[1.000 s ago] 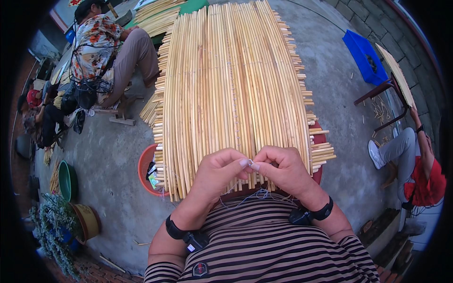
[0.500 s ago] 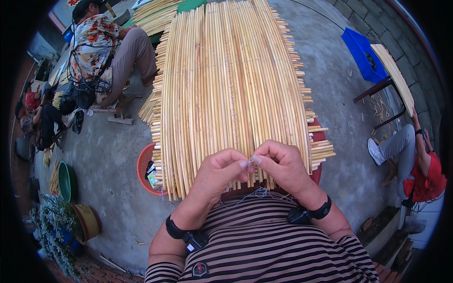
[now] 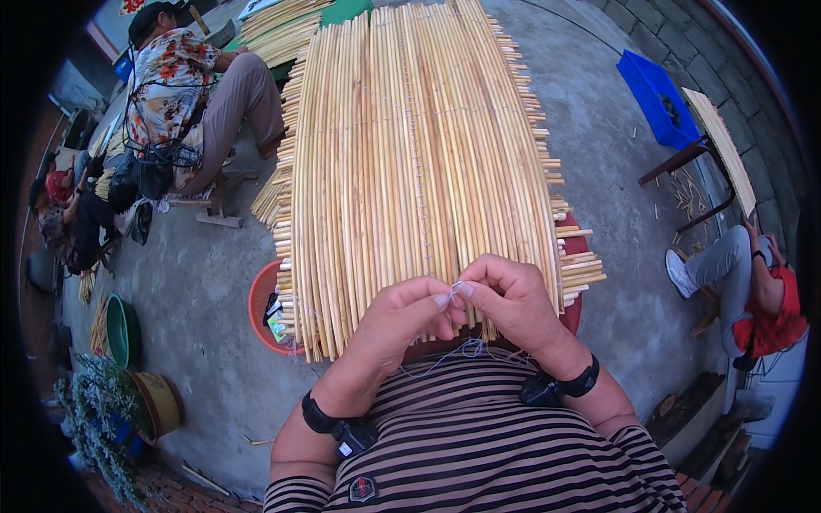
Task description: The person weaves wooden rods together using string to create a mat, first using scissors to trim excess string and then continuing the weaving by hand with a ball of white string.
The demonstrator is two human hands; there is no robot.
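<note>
A wide mat of straw-coloured stalks (image 3: 419, 145) lies lengthwise before me, its stalks bound by rows of thread. Over its near edge, my left hand (image 3: 406, 308) pinches a thin pale thread (image 3: 454, 291) between thumb and forefinger. My right hand (image 3: 505, 299) grips the same thread, its fingertips almost touching those of the left. More bluish thread (image 3: 466, 346) hangs in loose loops below, against my striped shirt. Both wrists wear black bands with small devices.
An orange basin (image 3: 272, 312) with small items stands left of the mat. Beside a potted plant (image 3: 103, 415) is a green basin (image 3: 123, 329). A person in a floral shirt (image 3: 175, 81) sits at far left, another in red (image 3: 774, 308) at right, near a blue crate (image 3: 654, 98).
My hands stay almost in place, both still pinching the thread. At right, the person in red has shifted slightly, and the panel there has tilted a little.
</note>
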